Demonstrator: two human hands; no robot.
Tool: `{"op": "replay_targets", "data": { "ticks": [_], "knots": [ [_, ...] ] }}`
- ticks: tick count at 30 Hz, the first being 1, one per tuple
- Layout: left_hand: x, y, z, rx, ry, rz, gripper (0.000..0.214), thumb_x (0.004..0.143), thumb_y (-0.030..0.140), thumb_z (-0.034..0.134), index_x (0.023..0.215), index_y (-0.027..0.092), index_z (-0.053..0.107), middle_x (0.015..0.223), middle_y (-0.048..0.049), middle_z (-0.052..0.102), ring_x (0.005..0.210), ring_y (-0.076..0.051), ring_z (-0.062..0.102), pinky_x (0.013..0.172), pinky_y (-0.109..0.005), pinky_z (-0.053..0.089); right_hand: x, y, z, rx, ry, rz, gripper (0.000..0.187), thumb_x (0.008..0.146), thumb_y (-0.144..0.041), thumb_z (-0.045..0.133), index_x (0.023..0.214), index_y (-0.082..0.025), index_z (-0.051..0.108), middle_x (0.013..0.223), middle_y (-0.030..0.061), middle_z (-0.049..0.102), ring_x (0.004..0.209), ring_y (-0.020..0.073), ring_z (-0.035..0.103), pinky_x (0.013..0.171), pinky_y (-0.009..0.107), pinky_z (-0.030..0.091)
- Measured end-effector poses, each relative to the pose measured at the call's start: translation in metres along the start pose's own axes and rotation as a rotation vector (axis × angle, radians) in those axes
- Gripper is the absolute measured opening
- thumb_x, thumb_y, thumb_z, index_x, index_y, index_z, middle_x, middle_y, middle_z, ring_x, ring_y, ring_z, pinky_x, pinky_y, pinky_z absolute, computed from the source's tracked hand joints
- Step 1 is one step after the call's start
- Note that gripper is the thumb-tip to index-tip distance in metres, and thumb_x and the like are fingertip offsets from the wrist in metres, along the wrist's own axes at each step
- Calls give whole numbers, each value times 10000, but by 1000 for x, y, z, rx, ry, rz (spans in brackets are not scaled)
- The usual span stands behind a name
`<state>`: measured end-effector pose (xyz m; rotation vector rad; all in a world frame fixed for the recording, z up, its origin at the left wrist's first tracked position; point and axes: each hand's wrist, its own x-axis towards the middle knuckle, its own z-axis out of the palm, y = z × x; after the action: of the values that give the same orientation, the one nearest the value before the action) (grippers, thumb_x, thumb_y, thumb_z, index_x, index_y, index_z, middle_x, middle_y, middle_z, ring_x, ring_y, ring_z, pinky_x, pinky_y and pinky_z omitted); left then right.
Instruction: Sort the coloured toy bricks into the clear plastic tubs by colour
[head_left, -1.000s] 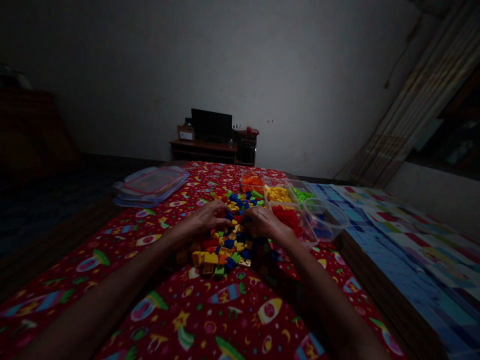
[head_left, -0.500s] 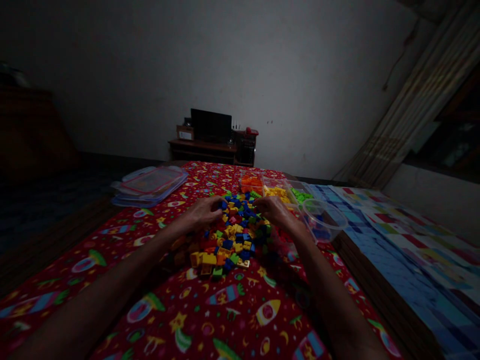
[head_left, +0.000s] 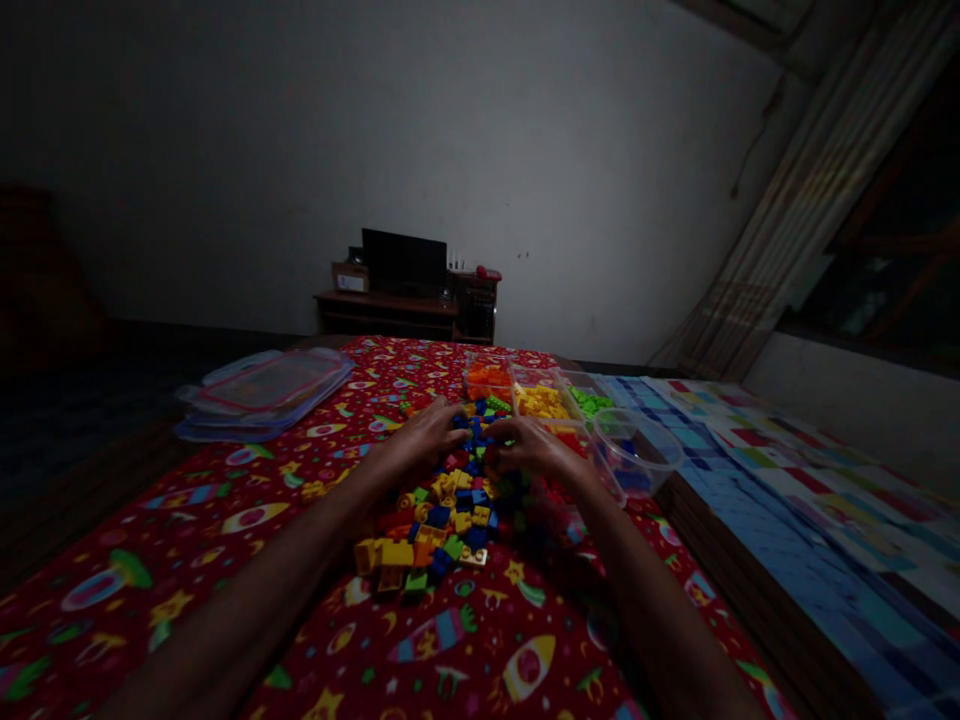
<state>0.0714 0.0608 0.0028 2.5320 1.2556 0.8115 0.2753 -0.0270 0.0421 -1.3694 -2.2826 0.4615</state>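
A loose heap of toy building bricks (head_left: 457,485) in yellow, blue, green, orange and red lies on the red patterned cloth (head_left: 330,620). My left hand (head_left: 426,436) reaches over the far part of the heap. Its thumb and index finger close around a blue brick (head_left: 460,423). Just to the right, my right hand (head_left: 536,447) is among the bricks with its fingers curled inward. What those fingers hold is too dark to make out. The two hands face each other, a small gap apart.
Clear plastic containers hold sorted bricks: orange (head_left: 487,378), yellow (head_left: 541,402) and green (head_left: 591,402). A round clear tub (head_left: 660,450) with blue bricks stands nearer on the right. Stacked plastic lids (head_left: 262,395) lie at left. A monitor (head_left: 405,262) stands on a far desk.
My head view has shifted slightly, so the scene sits further left. Both hands have drawn closer together over the heap, and the right fingers have curled in.
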Motion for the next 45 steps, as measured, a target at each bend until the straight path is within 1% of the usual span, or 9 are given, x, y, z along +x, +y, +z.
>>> {"op": "replay_targets", "data": {
  "ticks": [5,10,13,20,25,31,35,39,45],
  "knots": [
    [0,-9,-4,14,11,18,204,712,395,649,784,205,628,852,-74,638,854,-249,593,757,-318,452,2,0,-2,-2,95,54,306,810,-94,541,1058,-140,714,835,61,706,712,134,617,650,226,441],
    [3,-9,-28,30,90,-187,362,706,572,601,676,212,572,690,-41,631,708,-221,587,611,-286,414,5,2,6,56,121,82,268,877,-246,524,1010,-130,726,734,30,679,611,109,578,583,204,405],
    [2,-21,-36,-16,151,-275,358,711,566,560,693,208,575,633,-24,621,661,-208,585,563,-272,406,6,0,6,69,106,34,278,874,-248,512,1018,-141,725,847,36,703,709,125,601,634,211,421],
    [1,-41,-22,-117,150,-192,284,665,371,561,859,195,671,919,-73,715,899,-250,648,794,-320,495,24,-6,8,-217,137,128,341,881,-202,464,1147,-116,658,1038,114,686,944,196,614,815,274,435],
    [0,-33,-17,-57,48,-114,237,642,269,576,834,226,709,941,-60,728,959,-273,648,864,-349,489,38,-5,22,-391,-19,82,349,847,-157,499,1174,-118,618,1129,164,651,1064,245,584,863,300,423],
    [-2,-31,-23,-48,58,-189,229,650,296,602,831,221,721,823,-48,731,848,-256,662,753,-308,502,32,-12,33,-412,38,89,294,840,-167,501,1105,-138,626,1051,144,660,1002,240,589,791,285,418],
    [-4,-29,-37,-182,49,-225,357,654,460,609,857,192,728,820,-47,731,804,-253,662,703,-304,504,30,-13,27,-365,58,78,258,828,-155,501,1045,-151,641,997,115,670,933,216,599,742,268,414],
    [-7,-16,-48,-338,17,-261,547,609,583,653,970,177,723,902,-56,732,865,-269,660,725,-318,516,30,-10,20,-242,191,19,356,846,-175,524,1198,-147,577,1041,106,669,928,193,603,798,278,433],
    [-16,21,-42,-699,-119,-202,623,647,579,701,1138,198,670,1084,-64,715,961,-254,660,801,-320,533,27,-24,19,-87,237,-166,402,832,-142,568,1230,-193,593,1011,78,695,909,181,625,778,262,439]
  ]
}}
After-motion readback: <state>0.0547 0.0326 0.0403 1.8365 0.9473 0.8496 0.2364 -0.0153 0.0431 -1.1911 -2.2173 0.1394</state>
